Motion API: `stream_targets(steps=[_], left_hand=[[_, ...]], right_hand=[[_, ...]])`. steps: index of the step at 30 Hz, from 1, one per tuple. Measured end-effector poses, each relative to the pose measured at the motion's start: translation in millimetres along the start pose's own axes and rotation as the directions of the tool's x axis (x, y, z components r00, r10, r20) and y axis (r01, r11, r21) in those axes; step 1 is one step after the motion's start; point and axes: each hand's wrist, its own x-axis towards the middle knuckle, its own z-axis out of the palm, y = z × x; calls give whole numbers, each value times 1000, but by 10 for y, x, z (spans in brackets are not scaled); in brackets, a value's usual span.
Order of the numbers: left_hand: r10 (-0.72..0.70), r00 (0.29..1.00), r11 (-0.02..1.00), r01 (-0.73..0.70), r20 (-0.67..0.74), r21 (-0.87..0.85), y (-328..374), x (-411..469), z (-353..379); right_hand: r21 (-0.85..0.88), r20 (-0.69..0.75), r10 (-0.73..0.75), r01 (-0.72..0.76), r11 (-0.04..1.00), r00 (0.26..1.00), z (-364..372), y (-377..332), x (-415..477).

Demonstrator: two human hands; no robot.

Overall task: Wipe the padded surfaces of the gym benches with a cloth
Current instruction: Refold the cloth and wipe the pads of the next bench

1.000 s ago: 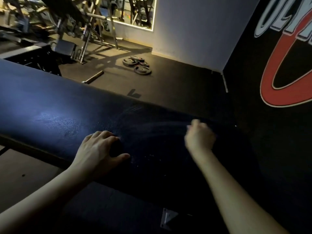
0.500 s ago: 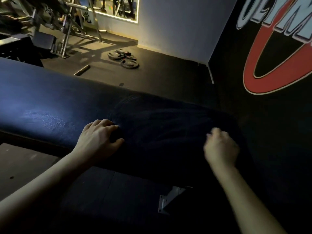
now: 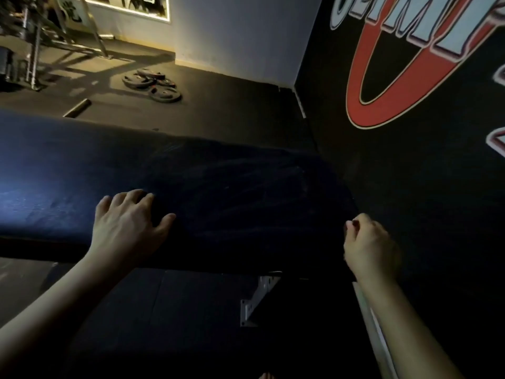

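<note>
A long dark padded bench (image 3: 54,170) runs across the view, lit bluish at its left. Over its right end lies what looks like a dark, wrinkled cloth (image 3: 246,192), hard to tell from the pad in the dim light. My left hand (image 3: 128,222) rests on the pad's near edge at the cloth's left border, its fingers spread and slightly bent. At the pad's right end, my right hand (image 3: 366,244) has curled fingers that pinch the cloth's edge.
A black wall with a red and white logo (image 3: 396,77) stands close on the right. Weight plates (image 3: 153,83) and a bar (image 3: 78,107) lie on the floor beyond the bench. A metal bracket (image 3: 257,299) shows under the pad. Gym machines (image 3: 32,36) fill the far left.
My right hand has slid to the right and toward me along the pad, reaching its end. My left hand has stayed in place on the near edge.
</note>
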Motion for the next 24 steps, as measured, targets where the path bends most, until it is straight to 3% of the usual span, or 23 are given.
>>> stream_targets(steps=[2, 4, 7, 9, 11, 14, 16, 18, 20, 22, 24], left_hand=[[-2, 1000, 1000, 2, 1, -11, -8, -8, -6], [-7, 1000, 1000, 7, 27, -19, -1, -16, -30], [-10, 999, 999, 11, 35, -47, 20, -44, -92], [-3, 999, 998, 5, 36, -59, 18, -64, -134], [9, 999, 999, -7, 35, -44, 0, -64, -144], [15, 999, 999, -13, 44, -33, 16, -76, -134], [6, 1000, 999, -5, 28, -45, 37, -81, -138], [-4, 1000, 999, 5, 22, -43, 63, -68, -150], [-21, 999, 999, 22, 26, -31, 102, -30, -163], [-33, 999, 999, 33, 26, -3, 141, -3, -184], [-35, 999, 999, 35, 24, 17, 182, 22, -235]], right_hand=[[-22, -44, -1, 0, 1000, 999, 40, -265, -151], [80, -28, -153, 155, 985, 988, 196, -814, -396], [249, 77, -510, 479, 842, 857, 283, -1663, -867], [326, 85, -616, 563, 760, 783, 241, -1730, -864], [276, 60, -504, 471, 838, 862, 254, -1358, -581], [95, 43, -151, 147, 985, 988, 254, -449, 135], [4, 29, 46, -46, 999, 998, 233, -144, 517], [-48, 14, 123, -122, 991, 992, 325, -349, 660], [-10, 32, 16, -15, 1000, 999, 485, -920, 607], [118, 112, -222, 209, 971, 969, 616, -1614, 360], [238, 208, -512, 464, 853, 834, 590, -2060, -4]])
